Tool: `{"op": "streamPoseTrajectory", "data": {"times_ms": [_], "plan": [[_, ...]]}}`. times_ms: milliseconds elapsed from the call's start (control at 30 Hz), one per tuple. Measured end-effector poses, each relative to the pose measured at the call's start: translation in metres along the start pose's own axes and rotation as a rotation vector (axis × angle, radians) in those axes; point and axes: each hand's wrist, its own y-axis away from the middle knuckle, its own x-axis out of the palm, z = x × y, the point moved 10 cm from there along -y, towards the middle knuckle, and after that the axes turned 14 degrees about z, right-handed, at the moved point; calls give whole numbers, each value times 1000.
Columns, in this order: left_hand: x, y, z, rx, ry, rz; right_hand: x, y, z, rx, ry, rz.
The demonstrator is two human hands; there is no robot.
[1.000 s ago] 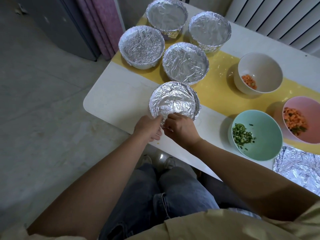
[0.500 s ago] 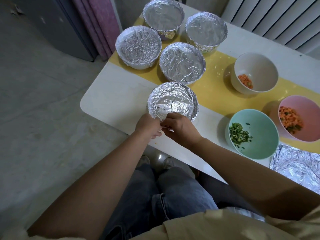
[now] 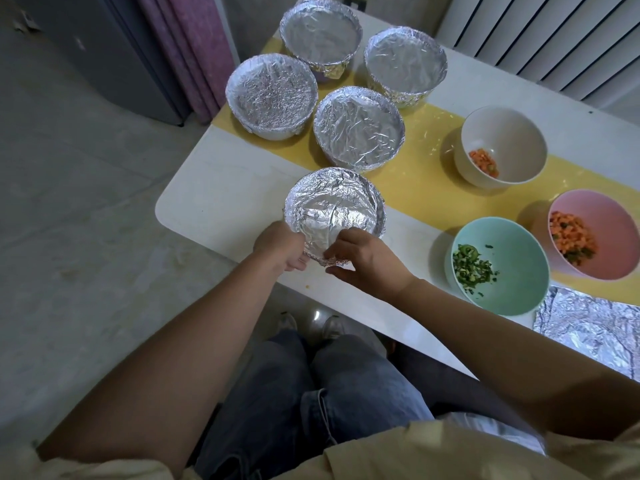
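Here, left hand [image 3: 280, 249] and right hand [image 3: 367, 259] both pinching foil-covered bowl [image 3: 334, 206] rim, on white table [image 3: 221, 199]

Foil bowl [image 3: 334, 209]: round, lined with crinkled silver foil. Foil is pressed down into the hollow and folded over the rim, with heavier creases on the near side. Mouth faces up; can't tell if it's slightly tilted. Sits left of the green bowl [image 3: 498, 265], apart from it, a bit farther back.

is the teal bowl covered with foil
No, the teal bowl is uncovered, with chopped greens showing inside it.
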Motion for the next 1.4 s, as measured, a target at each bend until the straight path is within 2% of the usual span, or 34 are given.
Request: {"op": "streamPoseTrajectory", "data": {"times_ms": [300,400,600,800,933,1100,1233,1333,1400], "plan": [[-5,8,5,31,20,-64,4,-9,13,21,87,-64],[6,11,10,-15,25,-15,4,-16,13,57,86,-93],[11,10,12,12,198,22,6,-24,19,83,35,-82],[9,5,18,-6,147,-24,3,-23,19,90,35,-124],[2,1,13,70,127,-93,3,-25,18,112,3,-142],[-9,9,11,83,76,-210,-2,-27,6,213,-88,-212],[-27,26,5,76,-119,-410,3,-30,7,248,-86,-217],[-42,41,-1,147,-144,-580,8,-30,6,254,-88,-195],[-45,39,-4,185,-144,-597,7,-29,7,234,-92,-189]]}}
